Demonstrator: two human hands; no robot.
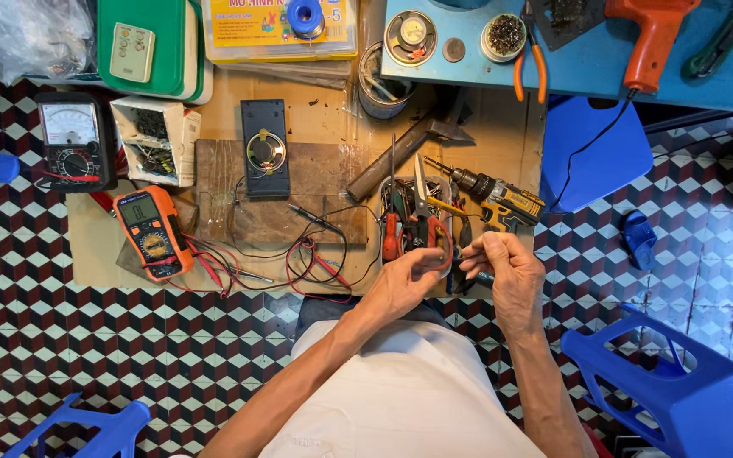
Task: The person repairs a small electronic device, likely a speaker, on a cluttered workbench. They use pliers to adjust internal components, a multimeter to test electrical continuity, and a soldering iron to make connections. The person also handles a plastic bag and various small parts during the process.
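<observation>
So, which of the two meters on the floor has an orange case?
The digital meter, lying nearer the red wires. The other meter, behind it, is black with a needle dial.

Lying about are two multimeters, one orange digital multimeter (153,231) and one black analogue multimeter (73,141), plus one yellow-black cordless drill (502,200).

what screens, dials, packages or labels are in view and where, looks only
Orange digital multimeter: left on the cardboard, grey rectangular screen.
Black analog meter: far left, white dial face.
Clear plastic case: top centre, yellow printed label.
White cardboard box: beside the analog meter, open, dark small parts inside.
</observation>
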